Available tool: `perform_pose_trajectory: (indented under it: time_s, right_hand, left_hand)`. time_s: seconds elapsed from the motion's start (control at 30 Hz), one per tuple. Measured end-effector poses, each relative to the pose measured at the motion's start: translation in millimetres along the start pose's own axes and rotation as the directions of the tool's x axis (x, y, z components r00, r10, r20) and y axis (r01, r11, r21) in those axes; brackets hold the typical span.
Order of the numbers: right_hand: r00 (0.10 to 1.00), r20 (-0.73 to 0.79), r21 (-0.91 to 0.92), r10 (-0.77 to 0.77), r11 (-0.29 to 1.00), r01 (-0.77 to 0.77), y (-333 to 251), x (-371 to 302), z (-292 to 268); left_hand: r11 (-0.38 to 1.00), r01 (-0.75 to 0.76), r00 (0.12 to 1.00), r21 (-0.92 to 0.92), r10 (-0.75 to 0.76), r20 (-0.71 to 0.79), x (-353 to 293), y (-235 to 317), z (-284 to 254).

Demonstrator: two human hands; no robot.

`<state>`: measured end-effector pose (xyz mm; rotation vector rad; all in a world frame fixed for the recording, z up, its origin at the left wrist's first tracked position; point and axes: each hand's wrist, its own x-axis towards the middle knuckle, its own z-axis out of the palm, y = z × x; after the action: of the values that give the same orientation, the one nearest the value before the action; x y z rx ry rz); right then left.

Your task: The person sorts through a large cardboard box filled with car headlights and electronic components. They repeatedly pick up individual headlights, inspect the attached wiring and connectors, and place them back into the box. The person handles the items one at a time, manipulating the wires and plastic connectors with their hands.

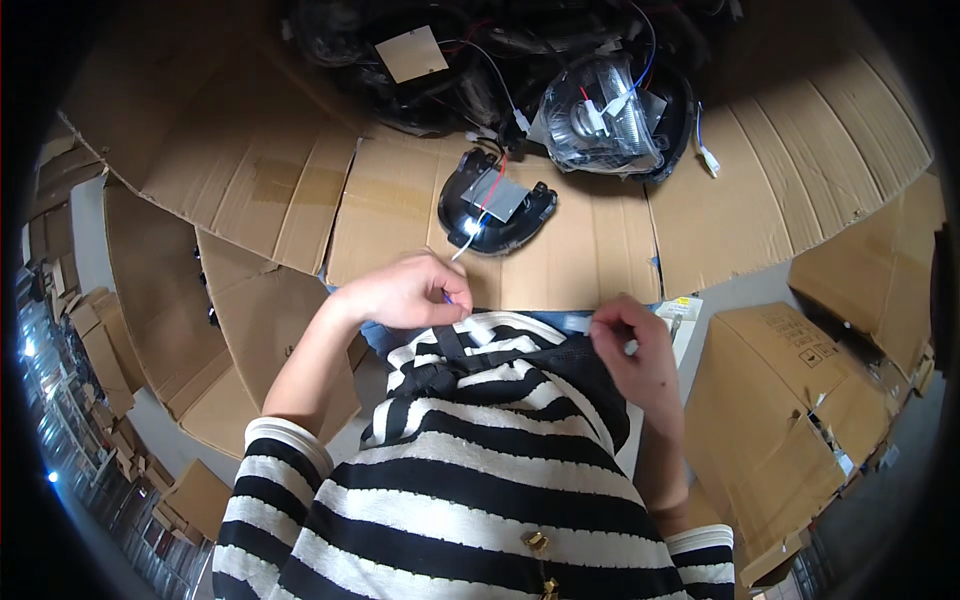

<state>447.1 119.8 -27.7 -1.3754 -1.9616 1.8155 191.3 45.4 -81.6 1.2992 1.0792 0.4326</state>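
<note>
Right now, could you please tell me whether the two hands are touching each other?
No, a wide gap separates the left hand from the right hand.

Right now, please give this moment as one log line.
left hand: holds blue wire | right hand: pinches small pale piece | black housing: on cardboard

1. Curved black housing [507, 234] — one.
2. Grey plate [510, 204]: one, on the housing.
3. Bare hands: two, nearside of the housing — left hand [408, 290], right hand [640, 355].
4. Clear-lensed lamp [580, 140]: one, beyond the housing, rightward.
5. Beige square plate [412, 55], unobscured: one, beyond, leftward.
</note>
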Motion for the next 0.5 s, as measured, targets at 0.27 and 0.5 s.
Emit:
perform_pose_trajectory:
  time_s: [0.27, 0.5]
  right_hand:
    - [1.0, 0.005, 0.04, 0.017, 0.999, -0.017, -0.8, 0.0, 1.7]
    - [1.0, 0.028, 0.064, 0.006, 0.998, -0.007, -2.6, -0.8, 1.7]
  left_hand:
    - [0.787, 0.408, 0.632, 0.463, 0.122, -0.765, 87.5, -34.5, -22.6]
    - [0.76, -0.015, 0.824, -0.65, -0.359, -0.438, 125.7, -47.2, -31.4]
